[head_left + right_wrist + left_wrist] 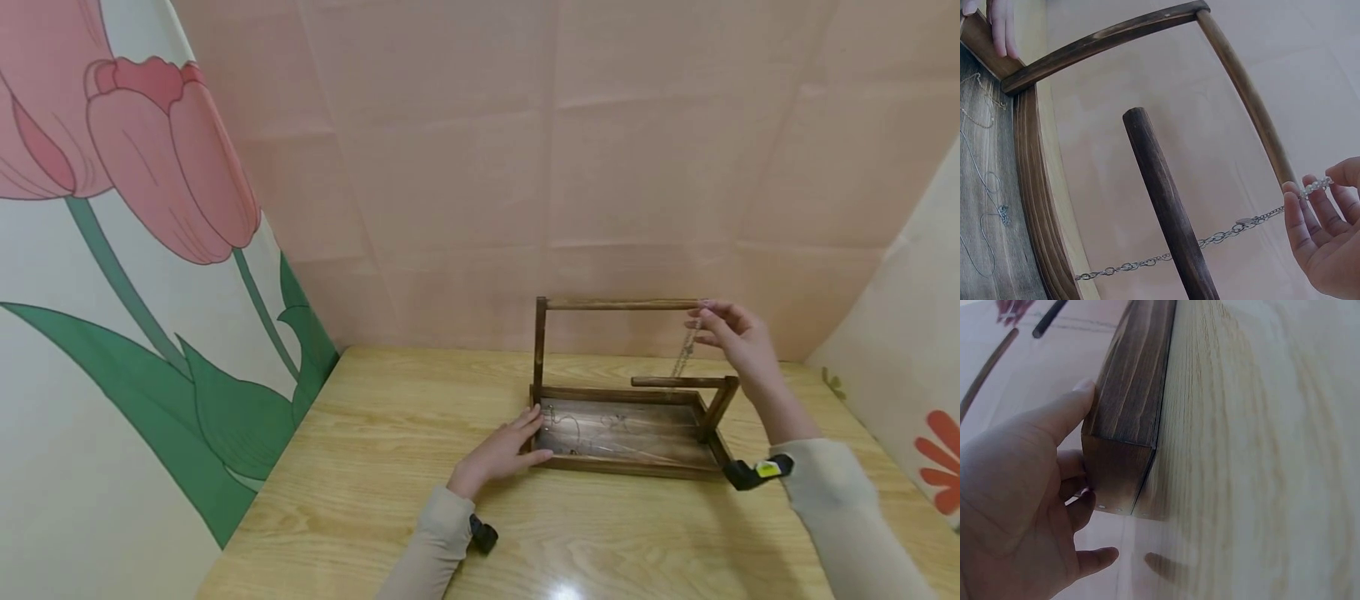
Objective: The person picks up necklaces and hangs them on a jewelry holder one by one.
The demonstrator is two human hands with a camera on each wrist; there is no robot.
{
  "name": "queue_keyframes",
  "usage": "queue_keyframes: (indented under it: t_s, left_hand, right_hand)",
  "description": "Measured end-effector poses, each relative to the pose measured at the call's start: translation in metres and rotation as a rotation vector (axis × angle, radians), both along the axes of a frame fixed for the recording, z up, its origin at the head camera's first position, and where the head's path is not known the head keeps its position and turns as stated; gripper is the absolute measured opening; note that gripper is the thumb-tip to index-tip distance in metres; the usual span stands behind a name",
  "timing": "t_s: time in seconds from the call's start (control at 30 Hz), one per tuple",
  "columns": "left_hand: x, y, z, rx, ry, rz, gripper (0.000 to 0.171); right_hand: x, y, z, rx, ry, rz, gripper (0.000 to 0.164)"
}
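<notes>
A dark wooden jewelry stand has a shallow tray base and two horizontal bars at different heights. My left hand holds the tray's left front corner, its thumb along the front wall and its fingers at the left end. At the free right end of the upper bar, my right hand pinches a silver chain necklace by a section of clear or pearly beads. The chain hangs from those fingers and passes behind the lower bar. Whether the beads loop the bar, I cannot tell.
Thin chains lie tangled on the tray floor. The stand rests on a light wood-grain table. Behind it hangs a pink cloth backdrop, with a tulip-printed panel at the left and a white flowered panel at the right.
</notes>
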State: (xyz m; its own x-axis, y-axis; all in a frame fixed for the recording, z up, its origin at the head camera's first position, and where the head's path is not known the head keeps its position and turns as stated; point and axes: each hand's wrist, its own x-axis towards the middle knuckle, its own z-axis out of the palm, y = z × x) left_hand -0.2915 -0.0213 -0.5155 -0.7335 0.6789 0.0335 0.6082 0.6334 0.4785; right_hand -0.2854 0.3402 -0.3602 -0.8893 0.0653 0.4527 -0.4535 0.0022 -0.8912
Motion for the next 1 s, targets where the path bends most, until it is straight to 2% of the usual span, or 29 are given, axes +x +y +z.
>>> queue_keyframes:
  t_s: [0.4, 0.77, 1.0]
  left_hand:
    - [0.0024, 0.0014, 0.0014, -0.08, 0.09, 0.016, 0.075]
    - [0.0035, 0.0034, 0.0027, -0.104, 0.121, 0.024, 0.074]
    - [0.0038, 0.0029, 0.0029, -0.099, 0.114, 0.026, 0.074]
  right_hand:
    - [0.0019, 0.0026, 0.0029, -0.057, 0.012, -0.013, 0.024]
    - [-0.0001, 0.0064, 0.0048, -0.052, -0.003, -0.018, 0.024]
    - [-0.0038, 0.0083, 0.0093, -0.047, -0.025, -0.027, 0.024]
